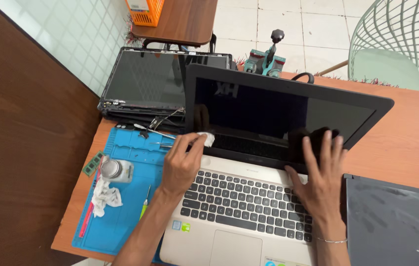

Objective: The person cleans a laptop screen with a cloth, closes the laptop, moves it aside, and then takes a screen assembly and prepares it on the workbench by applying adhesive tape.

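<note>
Gleaming dark laptop screen [278,111] (smudged).

A blue mat [125,216] bears a crumpled tissue [105,196] and small jar [116,170].

Wooden table [406,133] carries laptop [249,197], blue mat [125,207].

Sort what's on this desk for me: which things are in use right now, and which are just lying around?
In use: open laptop; small white wipe pinched by the left hand; right hand steadying the screen.

Lying about: blue mat, jar, crumpled tissue, memory sticks, dismantled screen, closed grey laptop.
</note>
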